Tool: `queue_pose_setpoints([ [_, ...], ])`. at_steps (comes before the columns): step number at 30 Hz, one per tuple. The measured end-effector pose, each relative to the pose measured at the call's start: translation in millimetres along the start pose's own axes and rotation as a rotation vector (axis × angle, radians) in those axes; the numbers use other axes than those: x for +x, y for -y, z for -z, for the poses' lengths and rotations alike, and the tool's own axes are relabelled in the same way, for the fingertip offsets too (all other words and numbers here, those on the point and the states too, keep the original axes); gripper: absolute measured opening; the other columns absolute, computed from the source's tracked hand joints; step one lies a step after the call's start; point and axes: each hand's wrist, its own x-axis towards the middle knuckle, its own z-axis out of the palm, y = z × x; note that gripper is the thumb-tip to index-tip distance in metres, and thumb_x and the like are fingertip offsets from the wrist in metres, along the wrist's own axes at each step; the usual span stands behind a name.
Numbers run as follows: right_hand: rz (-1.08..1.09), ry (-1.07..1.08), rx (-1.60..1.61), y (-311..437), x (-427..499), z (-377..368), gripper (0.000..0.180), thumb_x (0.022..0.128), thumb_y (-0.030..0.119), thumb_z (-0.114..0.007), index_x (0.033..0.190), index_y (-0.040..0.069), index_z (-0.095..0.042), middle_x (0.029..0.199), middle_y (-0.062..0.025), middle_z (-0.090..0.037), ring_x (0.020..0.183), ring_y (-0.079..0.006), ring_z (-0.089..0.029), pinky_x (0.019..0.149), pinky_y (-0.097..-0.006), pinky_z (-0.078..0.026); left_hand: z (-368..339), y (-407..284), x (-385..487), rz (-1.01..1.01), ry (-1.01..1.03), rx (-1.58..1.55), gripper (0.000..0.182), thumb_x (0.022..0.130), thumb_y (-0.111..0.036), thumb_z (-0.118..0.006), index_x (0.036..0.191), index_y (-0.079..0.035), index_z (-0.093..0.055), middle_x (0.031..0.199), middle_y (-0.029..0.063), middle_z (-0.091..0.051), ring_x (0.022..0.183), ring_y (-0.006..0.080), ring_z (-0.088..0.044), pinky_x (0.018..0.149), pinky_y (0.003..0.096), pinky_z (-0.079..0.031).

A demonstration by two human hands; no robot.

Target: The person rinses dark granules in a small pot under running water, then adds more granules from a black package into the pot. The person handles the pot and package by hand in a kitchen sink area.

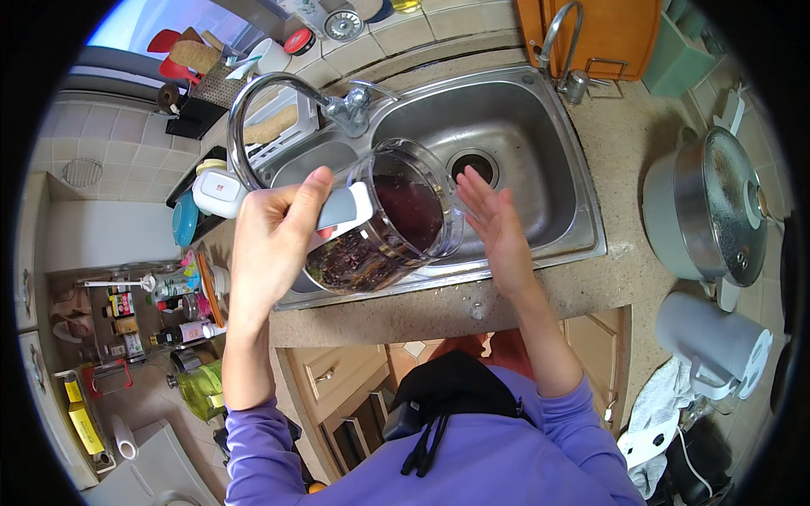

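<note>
My left hand (278,234) grips the grey and white handle of a clear glass pitcher (386,221). The pitcher is tilted over the steel double sink (538,158), its wide mouth turned toward the right basin. Dark red liquid fills part of it, and dark, loose bits of plant matter lie against the lower glass. Beside the pitcher's rim, my right hand (497,234) is held up with its fingers extended and holds nothing. Whether its fingertips touch the glass I cannot tell. Behind the fingers shows the basin's drain (474,167).
A curved chrome faucet (237,120) arches left of the pitcher. On the right counter stand a lidded pot (702,202) and a grey-blue pitcher (709,345). Utensils fill a metal holder (221,85) at the back left. Bottles (123,303) crowd a left shelf.
</note>
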Motion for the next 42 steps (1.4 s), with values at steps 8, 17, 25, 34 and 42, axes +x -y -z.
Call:
queue_pose_setpoints([
  [8, 0.003, 0.099, 0.191, -2, 0, -17, 0.074, 0.098, 0.055, -0.014, 0.145, -0.003, -0.016, 0.150, -0.0209, -0.021, 0.141, -0.0269, -0.019, 0.115, -0.0384, -0.010, 7, -19, 2, -0.004, 0.002, 0.021, 0.045, 0.093, -0.029, -0.053, 0.063, 0.002, -0.064, 0.048, -0.0042, -0.045, 0.048, 0.0028, -0.034, 0.045, 0.0250, -0.024],
  [17, 0.032, 0.085, 0.175, 2, 4, -16, 0.074, 0.098, 0.054, -0.014, 0.145, -0.004, -0.015, 0.150, -0.0222, -0.019, 0.140, -0.0282, -0.020, 0.115, -0.0378, -0.011, 1, -30, 3, -0.005, -0.014, 0.058, 0.047, 0.094, -0.030, -0.053, 0.061, 0.001, -0.064, 0.047, -0.0043, -0.046, 0.047, 0.0018, -0.034, 0.044, 0.0237, -0.024],
  [25, 0.506, -0.209, -0.567, 51, 4, 4, 0.029, 0.092, 0.016, -0.051, 0.115, 0.000, -0.058, 0.115, -0.0148, -0.060, 0.104, -0.0235, -0.058, 0.085, -0.0372, -0.045, -8, -21, -4, 0.005, -0.076, -0.105, 0.043, 0.095, -0.028, -0.053, 0.063, -0.001, -0.064, 0.052, -0.0040, -0.051, 0.048, 0.0012, -0.039, 0.044, 0.0213, -0.027],
  [34, 0.339, 0.485, -1.425, 96, 48, -56, 0.007, 0.074, 0.002, -0.059, 0.077, -0.001, -0.066, 0.079, -0.0190, -0.065, 0.074, -0.0340, -0.066, 0.066, -0.0376, -0.054, -21, -14, -10, 0.016, -0.125, -0.230, 0.042, 0.094, -0.024, -0.055, 0.060, 0.000, -0.060, 0.052, -0.0055, -0.046, 0.050, 0.0015, -0.039, 0.045, 0.0206, -0.031],
  [42, 0.177, 0.910, -1.354, 63, 70, -67, 0.016, 0.077, 0.009, -0.061, 0.087, -0.001, -0.067, 0.086, -0.0205, -0.066, 0.080, -0.0326, -0.066, 0.071, -0.0381, -0.053, -23, -5, -10, -0.007, -0.143, -0.290, 0.042, 0.094, -0.023, -0.055, 0.060, 0.000, -0.059, 0.053, -0.0056, -0.045, 0.050, 0.0016, -0.038, 0.045, 0.0208, -0.030],
])
